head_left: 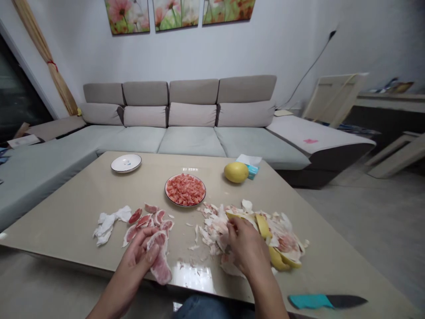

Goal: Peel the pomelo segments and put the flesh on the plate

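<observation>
My left hand (138,254) is closed around a large pink pomelo segment (160,259), held low over the near edge of the beige table (76,208). Several more peeled pink segments (148,221) lie just beyond it. My right hand (247,250) rests palm down on a heap of white pith and yellow peel (265,232), its fingers curled into the scraps; what they grip is hidden. A plate of cut pink pomelo pieces (185,189) stands at the table's middle.
A crumpled white tissue (108,223) lies left of the segments. A whole yellow pomelo (236,172) and a tissue pack (249,165) sit at the far right. An empty white plate (126,163) is far left. A teal-handled knife (327,301) lies near right. A grey sofa (189,133) stands behind.
</observation>
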`<state>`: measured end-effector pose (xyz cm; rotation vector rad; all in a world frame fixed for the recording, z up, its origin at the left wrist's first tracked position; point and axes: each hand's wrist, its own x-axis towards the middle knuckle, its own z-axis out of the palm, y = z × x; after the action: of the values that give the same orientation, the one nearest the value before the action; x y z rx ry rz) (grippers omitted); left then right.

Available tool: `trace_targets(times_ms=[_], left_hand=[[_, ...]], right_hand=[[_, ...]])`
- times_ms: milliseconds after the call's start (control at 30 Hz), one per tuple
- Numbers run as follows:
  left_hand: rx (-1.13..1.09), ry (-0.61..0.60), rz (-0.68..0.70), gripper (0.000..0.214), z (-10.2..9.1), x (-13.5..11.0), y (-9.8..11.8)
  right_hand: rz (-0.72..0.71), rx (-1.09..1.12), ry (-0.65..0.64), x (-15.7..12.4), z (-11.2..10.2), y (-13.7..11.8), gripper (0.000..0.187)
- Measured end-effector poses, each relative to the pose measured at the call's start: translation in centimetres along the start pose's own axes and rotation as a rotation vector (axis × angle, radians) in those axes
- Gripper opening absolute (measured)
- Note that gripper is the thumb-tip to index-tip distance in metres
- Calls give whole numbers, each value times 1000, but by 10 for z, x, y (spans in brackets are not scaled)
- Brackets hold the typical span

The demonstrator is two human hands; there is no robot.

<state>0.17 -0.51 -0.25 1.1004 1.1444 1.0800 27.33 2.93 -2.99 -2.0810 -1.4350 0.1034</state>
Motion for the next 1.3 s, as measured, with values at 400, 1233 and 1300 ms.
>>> trace_targets(times_ms=[400,1233,1300], left_hand=[[58,116,167,36,25,-3,4],[-392,-250,-344,29,13,1,8],[-398,-216,-309,29,15,2,7]], right_hand=[[-306,814,-401,-64,-20,-90,12],[-167,-82,19,1,-7,-21,15],[-134,-148,-21,2,1,-11,21]])
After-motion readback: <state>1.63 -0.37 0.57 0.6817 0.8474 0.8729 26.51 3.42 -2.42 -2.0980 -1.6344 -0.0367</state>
